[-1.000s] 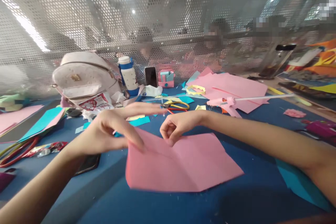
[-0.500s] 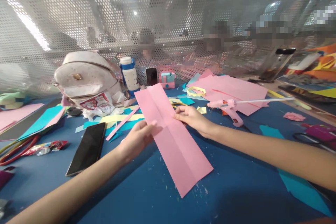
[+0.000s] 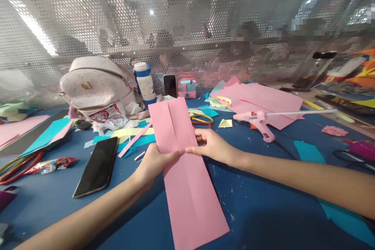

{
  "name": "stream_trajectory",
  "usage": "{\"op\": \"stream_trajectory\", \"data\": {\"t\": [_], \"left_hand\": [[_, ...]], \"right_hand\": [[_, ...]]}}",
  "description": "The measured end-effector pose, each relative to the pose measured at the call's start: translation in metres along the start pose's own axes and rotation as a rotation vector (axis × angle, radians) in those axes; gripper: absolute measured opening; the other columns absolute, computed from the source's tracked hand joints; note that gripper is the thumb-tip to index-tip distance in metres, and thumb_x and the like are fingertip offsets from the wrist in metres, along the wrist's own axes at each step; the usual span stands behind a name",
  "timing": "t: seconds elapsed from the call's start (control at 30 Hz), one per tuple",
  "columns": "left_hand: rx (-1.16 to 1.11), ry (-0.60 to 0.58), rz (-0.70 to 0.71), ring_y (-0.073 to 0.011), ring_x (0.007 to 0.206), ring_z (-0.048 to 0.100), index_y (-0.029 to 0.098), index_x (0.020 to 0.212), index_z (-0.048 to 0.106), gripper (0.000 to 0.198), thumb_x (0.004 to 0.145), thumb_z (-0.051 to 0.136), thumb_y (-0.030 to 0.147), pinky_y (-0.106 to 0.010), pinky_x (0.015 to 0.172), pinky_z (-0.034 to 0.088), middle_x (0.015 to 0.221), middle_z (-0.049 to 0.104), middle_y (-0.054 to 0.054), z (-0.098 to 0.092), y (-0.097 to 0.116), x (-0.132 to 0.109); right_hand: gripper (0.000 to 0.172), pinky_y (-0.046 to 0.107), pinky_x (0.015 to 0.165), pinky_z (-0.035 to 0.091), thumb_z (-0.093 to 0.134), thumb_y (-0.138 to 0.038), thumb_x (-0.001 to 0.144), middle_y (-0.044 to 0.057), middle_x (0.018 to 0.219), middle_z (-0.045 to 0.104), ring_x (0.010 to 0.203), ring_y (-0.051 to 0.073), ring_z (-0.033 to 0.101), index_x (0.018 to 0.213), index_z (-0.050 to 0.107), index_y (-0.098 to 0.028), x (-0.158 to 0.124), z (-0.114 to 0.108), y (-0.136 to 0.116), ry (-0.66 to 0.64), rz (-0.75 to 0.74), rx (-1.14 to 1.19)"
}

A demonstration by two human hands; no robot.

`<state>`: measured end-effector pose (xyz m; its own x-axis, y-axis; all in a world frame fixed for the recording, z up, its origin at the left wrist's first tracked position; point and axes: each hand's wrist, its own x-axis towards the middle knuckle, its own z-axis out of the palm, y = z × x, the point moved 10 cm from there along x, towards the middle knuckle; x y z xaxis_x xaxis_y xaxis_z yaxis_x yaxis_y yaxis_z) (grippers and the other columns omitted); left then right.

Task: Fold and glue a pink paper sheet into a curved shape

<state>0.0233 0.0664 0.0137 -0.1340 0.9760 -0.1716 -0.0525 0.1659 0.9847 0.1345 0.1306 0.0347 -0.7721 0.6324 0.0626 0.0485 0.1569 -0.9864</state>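
Observation:
A long strip of pink paper [image 3: 190,191] with a crease along its length is held up over the blue table. My left hand [image 3: 155,162] grips its left edge, thumb lying on the front face and fingers behind. From the right edge, my right hand [image 3: 212,146] pinches the same strip, its thumb tip almost meeting the left thumb at the crease. Fingers behind the paper are partly hidden. Just beyond the right hand lie scissors with yellow and red handles [image 3: 202,119], partly covered by the strip.
A black phone [image 3: 96,168] lies at left, before a white backpack [image 3: 96,82] and a bottle [image 3: 145,84]. To the right are a pink glue gun [image 3: 258,119], pink sheets [image 3: 269,99] and a blue paper strip [image 3: 310,152]. A perforated metal screen [image 3: 187,19] stands behind.
The pink paper has turned more upright and come lower, towards me. My right hand has slid down its edge, bringing both thumbs together at the middle.

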Motion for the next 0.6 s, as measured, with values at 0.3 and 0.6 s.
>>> {"op": "stream_trajectory", "data": {"t": [0.3,0.6], "left_hand": [[0.058,0.021,0.038,-0.0285,0.095,0.072,0.012,0.11,0.071,0.045,0.074,0.079,0.037,-0.032,0.077,0.059,0.109,0.074,-0.013,-0.004,-0.002,0.001],[0.244,-0.006,0.048,-0.0286,0.079,0.072,0.008,0.093,0.073,0.036,0.071,0.08,0.036,-0.029,0.059,0.056,0.088,0.076,-0.012,0.004,-0.01,-0.002]], "right_hand": [[0.037,0.023,0.046,0.028,0.077,-0.049,0.07,-0.005,0.052,0.047,0.049,0.007,0.037,0.06,0.065,-0.015,-0.001,-0.015,0.014,0.058,0.108,-0.112],[0.034,0.023,0.048,0.03,0.08,-0.048,0.066,0.0,0.065,0.061,0.057,0.01,0.05,0.072,0.07,-0.015,0.022,-0.043,0.015,0.235,0.036,-0.038]]}}
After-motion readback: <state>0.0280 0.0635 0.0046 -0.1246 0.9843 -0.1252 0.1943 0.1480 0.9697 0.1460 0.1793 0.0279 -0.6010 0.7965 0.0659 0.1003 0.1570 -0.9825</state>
